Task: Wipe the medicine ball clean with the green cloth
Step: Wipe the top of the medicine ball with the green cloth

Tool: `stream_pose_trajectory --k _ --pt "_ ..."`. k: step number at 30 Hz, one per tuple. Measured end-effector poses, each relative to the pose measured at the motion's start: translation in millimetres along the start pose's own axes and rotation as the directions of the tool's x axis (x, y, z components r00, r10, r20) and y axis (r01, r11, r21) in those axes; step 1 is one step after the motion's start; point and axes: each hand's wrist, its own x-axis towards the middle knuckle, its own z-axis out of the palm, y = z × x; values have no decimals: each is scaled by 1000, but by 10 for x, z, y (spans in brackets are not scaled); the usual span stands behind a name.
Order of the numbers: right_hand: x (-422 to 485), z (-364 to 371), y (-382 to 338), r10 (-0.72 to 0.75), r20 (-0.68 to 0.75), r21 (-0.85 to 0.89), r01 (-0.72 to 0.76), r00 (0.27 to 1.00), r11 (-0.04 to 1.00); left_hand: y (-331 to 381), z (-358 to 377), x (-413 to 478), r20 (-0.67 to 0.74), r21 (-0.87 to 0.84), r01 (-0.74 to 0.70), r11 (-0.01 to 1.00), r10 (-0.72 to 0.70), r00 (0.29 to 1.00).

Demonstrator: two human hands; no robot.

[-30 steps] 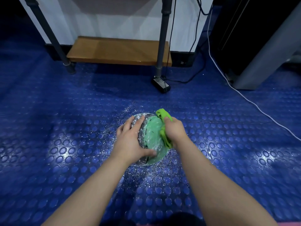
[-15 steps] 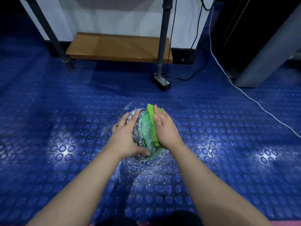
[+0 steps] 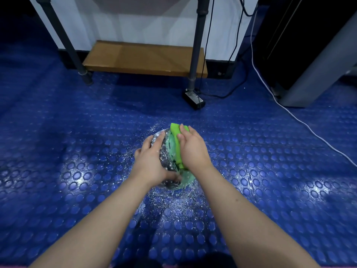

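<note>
While hands (image 3: 150, 165) (image 3: 193, 151) clasp medicine ball (image 3: 170, 151), green cloth (image 3: 176, 146) pressed

A blue studded floor (image 3: 77, 132) is seen throughout, with bright patches of light reflected near left and right. White specks (image 3: 173, 206) are scattered over its middle. At the far side a white wall (image 3: 135, 26) is met. Two dark legs (image 3: 197, 45) are stood before it, with a low wooden board (image 3: 144, 59) between them. A black adapter (image 3: 194, 99) is laid by the right leg. A white cable (image 3: 309, 128) is run across the right. A grey panel (image 3: 318, 64) is leaned far right.
</note>
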Motion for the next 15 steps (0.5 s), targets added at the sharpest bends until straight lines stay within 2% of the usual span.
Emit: stream_pose_trajectory --k 3,6,7,9,15 --pt "148 -38 -31 60 74 -50 -56 995 997 2 -12 19 -1 -13 13 1000 -13 1000" --pt "-48 133 18 -80 31 -271 85 996 959 2 9 49 3 20 -21 1000 21 1000" --pt "-133 180 58 -143 1 -293 137 990 946 -2 22 50 0 27 -35 999 35 999" --pt "-163 200 163 -174 -34 -228 162 984 960 -2 47 39 -1 40 -53 998 53 999" --pt "-30 114 116 53 -118 54 -47 992 997 -16 63 -22 -20 48 -53 997 54 998"
